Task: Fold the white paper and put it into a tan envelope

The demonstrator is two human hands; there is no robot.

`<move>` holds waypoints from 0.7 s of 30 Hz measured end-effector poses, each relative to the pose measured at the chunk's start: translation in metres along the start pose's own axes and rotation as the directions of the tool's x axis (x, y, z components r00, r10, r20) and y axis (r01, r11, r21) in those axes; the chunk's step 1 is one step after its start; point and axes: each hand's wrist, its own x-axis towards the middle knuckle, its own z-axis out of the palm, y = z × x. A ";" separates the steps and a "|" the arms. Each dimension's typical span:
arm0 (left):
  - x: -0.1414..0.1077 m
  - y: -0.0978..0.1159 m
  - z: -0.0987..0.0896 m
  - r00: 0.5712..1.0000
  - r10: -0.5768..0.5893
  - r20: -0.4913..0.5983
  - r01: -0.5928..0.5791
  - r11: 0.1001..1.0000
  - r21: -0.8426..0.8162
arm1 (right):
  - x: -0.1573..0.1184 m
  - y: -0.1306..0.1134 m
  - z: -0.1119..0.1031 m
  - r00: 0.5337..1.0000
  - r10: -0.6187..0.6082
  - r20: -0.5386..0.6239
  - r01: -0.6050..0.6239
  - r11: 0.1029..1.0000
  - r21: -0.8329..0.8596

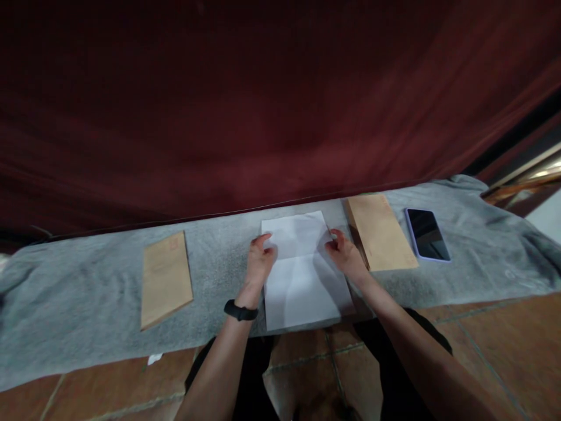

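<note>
White paper (pixel 302 286) lies on the grey cloth in front of me, with a crease across its upper part. My left hand (pixel 260 257) is at its left edge near the crease, thumb and index finger curved apart with a gap between them. At the right edge, the thumb and bent index finger of my right hand (pixel 344 251) come close together on the paper's border. A dark band (pixel 241 310) circles my left wrist. Just right of my right hand sits a stack of brown envelopes (pixel 383 234).
Another brown envelope pile (pixel 165 280) lies at the left on the grey cloth (pixel 87 292). A phone (pixel 428 234) with a purple edge rests at the right. Behind the cloth hangs a dark red curtain (pixel 280 105). A white scrap (pixel 155 358) is on the tiled floor.
</note>
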 end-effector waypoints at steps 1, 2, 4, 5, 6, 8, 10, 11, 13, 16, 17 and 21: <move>-0.002 0.002 0.000 0.999 0.040 -0.007 -0.039 0.993 0.112 | -0.003 -0.003 -0.002 0.999 -0.037 -0.013 0.036 0.998 -0.060; -0.005 0.005 0.000 0.997 0.077 -0.014 -0.072 0.969 0.238 | -0.005 -0.006 -0.003 0.995 -0.092 -0.024 0.088 0.987 -0.138; -0.012 0.013 0.005 0.984 0.175 -0.036 -0.142 0.888 0.438 | -0.009 -0.014 -0.003 0.970 -0.243 -0.018 0.227 0.929 -0.293; -0.017 0.017 0.009 0.971 0.238 -0.024 -0.195 0.844 0.499 | -0.011 -0.017 -0.001 0.947 -0.320 0.005 0.301 0.887 -0.351; -0.021 0.020 0.015 0.953 0.301 0.019 -0.264 0.801 0.538 | -0.013 -0.021 0.003 0.922 -0.385 0.039 0.370 0.845 -0.386; -0.031 0.024 0.029 0.901 0.383 0.203 -0.429 0.718 0.549 | -0.018 -0.025 0.013 0.878 -0.462 0.126 0.472 0.789 -0.393; -0.040 0.024 0.043 0.842 0.390 0.373 -0.538 0.648 0.539 | -0.023 -0.025 0.023 0.849 -0.485 0.208 0.527 0.750 -0.399; -0.044 0.022 0.048 0.829 0.379 0.411 -0.557 0.624 0.548 | -0.025 -0.024 0.028 0.844 -0.481 0.236 0.536 0.738 -0.410; -0.049 0.018 0.054 0.827 0.364 0.428 -0.560 0.593 0.579 | -0.027 -0.018 0.033 0.856 -0.454 0.247 0.516 0.731 -0.446; -0.046 0.010 0.050 0.849 0.359 0.388 -0.528 0.583 0.617 | -0.024 -0.005 0.032 0.888 -0.423 0.182 0.454 0.740 -0.495; -0.043 0.007 0.047 0.861 0.352 0.368 -0.509 0.588 0.629 | -0.023 0.000 0.030 0.894 -0.420 0.154 0.437 0.745 -0.504; -0.028 0.001 0.037 0.910 0.284 0.301 -0.414 0.613 0.673 | -0.017 0.009 0.022 0.915 -0.399 0.063 0.372 0.771 -0.517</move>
